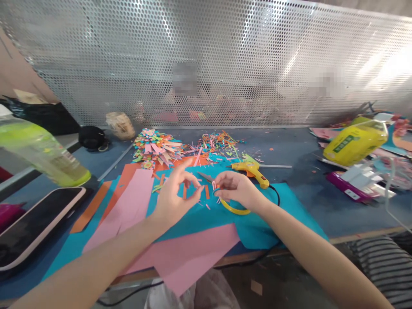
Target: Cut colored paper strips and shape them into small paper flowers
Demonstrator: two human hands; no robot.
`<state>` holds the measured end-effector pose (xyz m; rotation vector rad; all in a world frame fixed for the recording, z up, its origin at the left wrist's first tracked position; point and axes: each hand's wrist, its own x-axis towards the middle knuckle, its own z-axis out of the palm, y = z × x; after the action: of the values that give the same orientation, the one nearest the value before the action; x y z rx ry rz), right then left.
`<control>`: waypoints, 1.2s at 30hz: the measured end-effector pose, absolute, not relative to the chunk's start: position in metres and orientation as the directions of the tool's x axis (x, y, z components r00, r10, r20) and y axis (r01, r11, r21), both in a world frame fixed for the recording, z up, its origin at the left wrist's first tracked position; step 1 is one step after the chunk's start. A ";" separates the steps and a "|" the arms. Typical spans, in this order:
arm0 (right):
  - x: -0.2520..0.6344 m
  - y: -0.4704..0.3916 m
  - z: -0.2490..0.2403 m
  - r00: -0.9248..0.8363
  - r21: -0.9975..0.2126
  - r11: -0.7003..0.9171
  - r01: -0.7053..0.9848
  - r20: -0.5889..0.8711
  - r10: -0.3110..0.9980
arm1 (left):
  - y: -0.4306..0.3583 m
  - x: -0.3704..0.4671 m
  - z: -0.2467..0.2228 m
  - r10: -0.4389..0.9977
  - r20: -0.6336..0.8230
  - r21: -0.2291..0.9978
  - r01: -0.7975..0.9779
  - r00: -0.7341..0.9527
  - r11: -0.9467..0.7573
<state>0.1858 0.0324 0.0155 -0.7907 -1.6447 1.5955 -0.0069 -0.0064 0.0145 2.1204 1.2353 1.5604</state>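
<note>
My left hand (177, 195) is raised over the teal paper (189, 225), its thumb and a bent finger meeting in a ring; anything between the tips is too small to make out. Close by on the right, my right hand (236, 189) pinches a small curled paper strip (214, 185), pinkish with a bit of teal. Beneath and beside that hand lie scissors with a yellow handle (236, 211), the blades pointing away to the left. Just behind it rests a yellow glue gun (252, 170). Short orange paper strips (207, 192) and pink snippets lie between my hands.
A layered paper-strip ornament (156, 148) and a heap of paper scraps (219, 141) are at the back. Pink sheets (199, 257) overhang the front edge. At left are a phone (41, 223) and a bottle (45, 150); at right, a yellow pouch (354, 141). A perforated metal panel (212, 51) stands behind.
</note>
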 end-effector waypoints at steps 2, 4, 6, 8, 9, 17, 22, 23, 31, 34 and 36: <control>0.186 0.031 0.017 -0.550 -0.988 0.141 -0.057 0.149 0.822 | -0.006 -0.006 0.009 0.768 0.632 0.645 0.479 0.104 -0.595; 0.186 0.029 0.018 -0.535 -0.972 0.227 -0.061 0.223 0.815 | -0.007 -0.005 0.007 0.783 0.611 0.648 0.492 0.120 -0.581; 0.186 0.027 0.019 -0.507 -0.943 0.328 -0.061 0.312 0.803 | -0.010 -0.004 0.007 0.784 0.603 0.653 0.472 0.151 -0.593; 0.187 0.025 0.019 -0.493 -0.902 0.428 -0.065 0.402 0.772 | -0.012 -0.003 0.008 0.767 0.608 0.662 0.403 0.205 -0.632; 0.188 0.024 0.019 -0.494 -0.879 0.471 -0.073 0.442 0.749 | -0.013 -0.003 0.009 0.754 0.614 0.662 0.369 0.234 -0.653; 0.194 0.021 0.019 -0.548 -0.719 0.694 -0.032 0.593 0.590 | -0.019 -0.003 0.016 0.627 0.724 0.450 0.493 0.288 -0.745; 0.192 0.021 0.016 -0.586 -0.671 0.740 -0.047 0.619 0.524 | -0.019 -0.003 0.015 0.510 0.774 0.272 0.530 0.375 -0.803; 0.192 0.021 0.016 -0.587 -0.667 0.744 -0.045 0.620 0.520 | -0.019 -0.004 0.015 0.494 0.779 0.252 0.528 0.386 -0.811; 0.193 0.022 0.015 -0.581 -0.687 0.726 -0.035 0.605 0.545 | -0.018 -0.004 0.016 0.505 0.769 0.283 0.500 0.390 -0.818; 0.193 0.023 0.015 -0.590 -0.686 0.727 -0.035 0.601 0.539 | -0.017 -0.004 0.017 0.500 0.779 0.293 0.485 0.380 -0.824; 0.193 0.023 0.015 -0.590 -0.684 0.729 -0.038 0.604 0.536 | -0.017 -0.003 0.016 0.487 0.790 0.285 0.480 0.373 -0.830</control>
<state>0.1926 0.0230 0.0148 -0.3767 -2.0642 0.8393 -0.0034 -0.0173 0.0162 2.5974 0.9150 1.4974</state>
